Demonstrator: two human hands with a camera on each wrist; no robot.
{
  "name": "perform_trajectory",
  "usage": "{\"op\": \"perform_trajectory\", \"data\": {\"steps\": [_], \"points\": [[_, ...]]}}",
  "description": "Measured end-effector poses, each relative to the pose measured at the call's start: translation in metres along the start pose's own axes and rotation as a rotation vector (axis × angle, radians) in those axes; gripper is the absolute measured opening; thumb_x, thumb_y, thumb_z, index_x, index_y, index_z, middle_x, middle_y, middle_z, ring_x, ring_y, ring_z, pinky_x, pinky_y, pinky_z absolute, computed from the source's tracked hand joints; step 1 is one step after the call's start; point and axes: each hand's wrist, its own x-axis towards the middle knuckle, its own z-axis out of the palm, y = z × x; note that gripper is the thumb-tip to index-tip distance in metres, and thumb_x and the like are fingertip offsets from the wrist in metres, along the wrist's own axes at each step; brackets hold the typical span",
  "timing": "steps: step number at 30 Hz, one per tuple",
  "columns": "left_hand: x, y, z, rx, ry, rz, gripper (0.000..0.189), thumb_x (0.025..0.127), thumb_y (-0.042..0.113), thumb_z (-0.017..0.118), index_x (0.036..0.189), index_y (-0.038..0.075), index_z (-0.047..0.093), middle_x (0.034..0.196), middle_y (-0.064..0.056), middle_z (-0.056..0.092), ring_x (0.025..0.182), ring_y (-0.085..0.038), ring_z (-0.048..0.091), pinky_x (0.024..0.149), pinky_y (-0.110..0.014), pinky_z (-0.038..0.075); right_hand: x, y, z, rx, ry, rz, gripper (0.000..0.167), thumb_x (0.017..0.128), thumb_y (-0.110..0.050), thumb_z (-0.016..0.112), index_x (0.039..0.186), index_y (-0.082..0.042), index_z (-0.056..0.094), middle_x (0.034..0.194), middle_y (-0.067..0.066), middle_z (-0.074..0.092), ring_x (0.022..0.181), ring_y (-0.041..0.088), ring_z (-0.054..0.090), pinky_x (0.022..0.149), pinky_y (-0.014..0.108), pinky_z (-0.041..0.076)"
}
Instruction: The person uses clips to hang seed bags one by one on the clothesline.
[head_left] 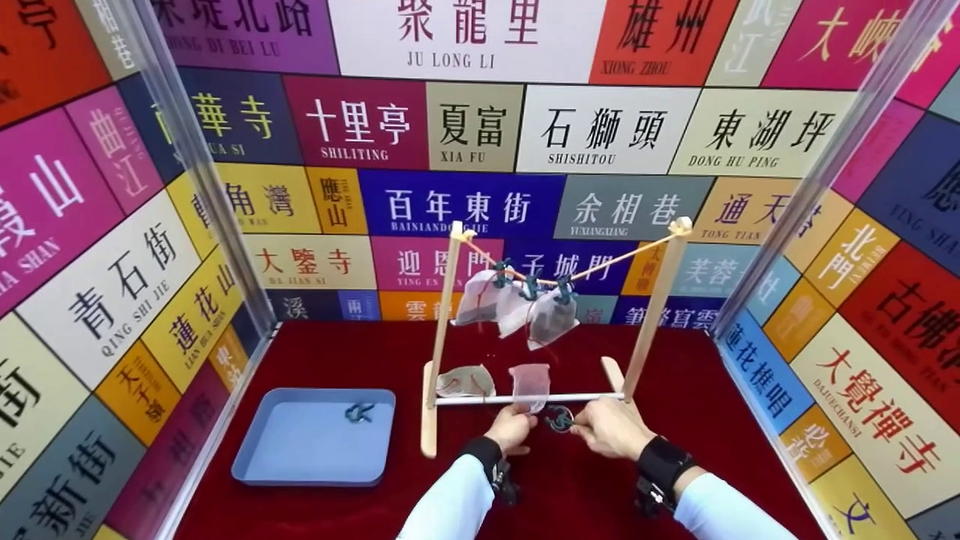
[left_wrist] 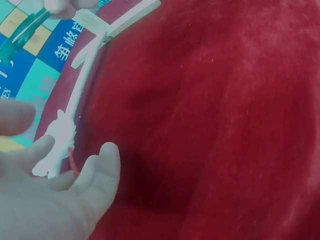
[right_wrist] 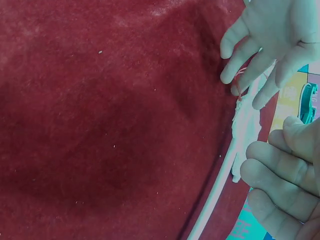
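Note:
My right hand (head_left: 613,427) pinches a dark green clip (head_left: 559,418) between thumb and fingers, just in front of the stand's white crossbar (head_left: 577,397). In the left wrist view the same green clip (left_wrist: 24,36) juts out from the fingertips. Fingers spread, my left hand (head_left: 511,427) is right at the lower edge of a white mesh pouch (head_left: 530,382) that overlaps the crossbar. A red cord (left_wrist: 73,161) from the pouch passes by its fingers. Another mesh pouch (head_left: 465,382) lies by the left post. Three more pouches (head_left: 516,311) hang from the string, with green clips (head_left: 532,288) at their tops.
Two wooden posts (head_left: 658,315) on wooden feet carry the sagging string (head_left: 624,259). A blue tray (head_left: 300,442) on the left holds another green clip (head_left: 360,412). Dark red cloth (head_left: 337,360) covers the table, and panels with printed signs (head_left: 450,135) surround it.

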Motion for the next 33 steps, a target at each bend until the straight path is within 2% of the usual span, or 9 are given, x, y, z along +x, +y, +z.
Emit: {"op": "perform_trajectory", "data": {"steps": [3,6,8,11,14,17,21,25,33], "points": [[-0.010,0.007,0.000,-0.006,-0.013,0.012,0.053,0.103,0.007,0.056,0.152,-0.015,0.054,0.150,-0.031,0.063,0.138,-0.038,0.063,0.096,-0.056,0.069,-0.002,-0.001,0.001,0.046,-0.036,0.001,0.043,0.090,-0.018,0.089,0.056,-0.021,0.062,0.050,-0.014,0.054,0.052,-0.006,0.036,0.055,0.017,0.029],[-0.002,0.004,-0.004,0.018,0.015,0.076,0.047,0.103,0.010,0.061,0.142,-0.016,0.062,0.131,-0.027,0.072,0.114,-0.029,0.071,0.088,-0.049,0.070,-0.005,0.000,0.002,0.084,-0.049,0.000,0.043,0.091,-0.015,0.087,0.057,-0.020,0.063,0.050,-0.013,0.054,0.053,-0.007,0.035,0.056,0.015,0.029],[0.026,-0.019,-0.006,0.054,0.110,0.187,0.040,0.102,0.015,0.068,0.130,-0.013,0.073,0.107,-0.017,0.079,0.089,-0.020,0.076,0.074,-0.037,0.068,-0.006,0.001,0.002,0.098,-0.054,0.000,0.042,0.092,-0.014,0.087,0.057,-0.019,0.062,0.050,-0.014,0.052,0.054,-0.008,0.034,0.056,0.015,0.029],[0.036,-0.023,-0.010,0.081,0.328,0.298,0.027,0.096,0.017,0.077,0.107,-0.008,0.083,0.075,-0.009,0.079,0.058,-0.017,0.074,0.058,-0.033,0.062,-0.006,0.002,0.000,0.103,-0.061,0.009,0.047,0.092,-0.014,0.087,0.056,-0.021,0.058,0.050,-0.015,0.048,0.054,-0.007,0.034,0.056,0.016,0.030],[0.028,-0.009,-0.013,0.089,0.562,0.328,0.015,0.087,0.017,0.086,0.086,0.003,0.086,0.065,-0.006,0.078,0.056,-0.019,0.075,0.062,-0.037,0.062,-0.002,0.002,-0.004,0.122,-0.064,0.017,0.043,0.094,-0.013,0.086,0.059,-0.021,0.061,0.052,-0.016,0.051,0.054,-0.006,0.038,0.057,0.016,0.034],[0.014,0.014,-0.016,0.139,0.673,0.279,0.009,0.079,0.013,0.089,0.078,0.007,0.083,0.073,-0.007,0.080,0.068,-0.024,0.077,0.072,-0.042,0.063,0.004,0.002,-0.010,0.135,-0.046,0.011,0.034,0.095,-0.011,0.084,0.066,-0.019,0.070,0.056,-0.014,0.058,0.057,-0.004,0.044,0.058,0.018,0.040],[0.007,0.030,-0.020,0.293,0.654,0.303,0.007,0.080,0.006,0.086,0.085,0.008,0.082,0.080,-0.006,0.081,0.078,-0.025,0.078,0.078,-0.040,0.064,0.013,0.001,-0.023,0.115,-0.008,0.010,0.022,0.095,-0.008,0.084,0.075,-0.015,0.078,0.061,-0.012,0.066,0.058,-0.001,0.054,0.077,0.034,0.062],[-0.001,0.051,-0.021,0.464,0.546,0.459,0.006,0.085,0.008,0.081,0.089,0.010,0.085,0.077,-0.004,0.083,0.076,-0.024,0.081,0.073,-0.036,0.063,0.026,0.000,-0.044,0.046,-0.003,0.067,0.026,0.098,-0.008,0.080,0.074,-0.016,0.075,0.067,-0.007,0.073,0.062,0.009,0.066,0.087,0.056,0.066],[-0.024,0.105,-0.006,0.894,0.383,0.654,0.015,0.093,0.013,0.079,0.099,0.021,0.090,0.092,0.004,0.088,0.086,-0.023,0.084,0.074,-0.036,0.066,0.067,0.002,-0.119,-0.207,0.028,0.091,0.018,0.090,0.004,0.067,0.083,-0.013,0.069,0.079,0.006,0.074,0.066,0.027,0.068,0.056,0.047,0.060]]}}
